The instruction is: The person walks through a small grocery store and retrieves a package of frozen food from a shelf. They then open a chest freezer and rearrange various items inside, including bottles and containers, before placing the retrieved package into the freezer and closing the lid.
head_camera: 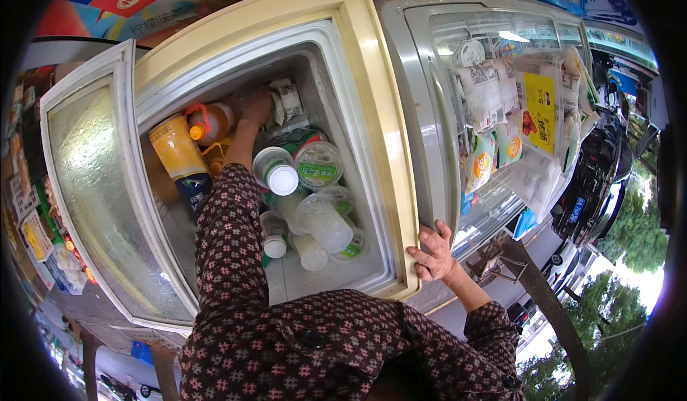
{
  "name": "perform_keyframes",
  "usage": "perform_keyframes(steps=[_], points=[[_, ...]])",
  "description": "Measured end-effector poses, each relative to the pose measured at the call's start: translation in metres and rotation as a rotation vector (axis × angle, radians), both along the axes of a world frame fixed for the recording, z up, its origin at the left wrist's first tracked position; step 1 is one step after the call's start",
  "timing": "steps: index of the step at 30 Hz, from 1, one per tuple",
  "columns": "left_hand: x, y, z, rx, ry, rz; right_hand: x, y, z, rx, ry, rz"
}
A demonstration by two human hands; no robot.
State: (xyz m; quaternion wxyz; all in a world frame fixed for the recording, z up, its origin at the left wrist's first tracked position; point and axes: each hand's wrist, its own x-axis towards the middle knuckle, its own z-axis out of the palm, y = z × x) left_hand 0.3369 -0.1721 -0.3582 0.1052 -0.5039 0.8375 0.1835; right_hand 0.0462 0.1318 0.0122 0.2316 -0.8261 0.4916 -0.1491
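My left hand [256, 106] reaches deep into a chest freezer [389, 132], between a large orange-capped bottle [214, 123] and a small white printed package [286, 99]. Its fingers are in shadow, so a hold on anything cannot be made out. Left of my forearm leans a yellow and blue drink bottle [180, 154]. To the right lie several clear lidded cups [324, 221], a round tub with a green label [319, 165] and a white-capped container [276, 171]. My right hand [433, 253] rests on the freezer's outer corner, its fingers apart over the cream rim.
A framed glass lid [91, 186] stands slid aside at the left. Close on the right is a second, grey freezer [408, 79] with a glass top and bagged food [488, 95] on or beneath it. Parked cars [590, 170] and a tree trunk [547, 304] are further right.
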Motion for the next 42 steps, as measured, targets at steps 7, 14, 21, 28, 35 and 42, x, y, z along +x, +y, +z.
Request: perform_keyframes(steps=[7,14,21,28,35,42], points=[[0.01,-0.007,-0.008,-0.075,0.212,0.029,0.003,-0.01,0.008,0.055,-0.015,-0.002],[0.011,-0.004,-0.033,-0.093,0.039,-0.122,0.001,-0.009,0.008,0.057,-0.021,-0.014],[0.017,-0.013,-0.046,-0.049,0.174,-0.057,0.001,-0.013,0.008,0.046,-0.046,0.005],[0.024,-0.011,0.002,0.006,0.402,0.016,0.001,-0.012,0.006,0.048,-0.072,-0.009],[0.006,-0.003,0.011,0.007,0.614,0.169,0.0,-0.012,0.007,0.058,-0.065,-0.017],[0.009,0.004,-0.002,-0.108,0.276,-0.029,-0.001,-0.013,0.006,0.036,-0.057,-0.011]])
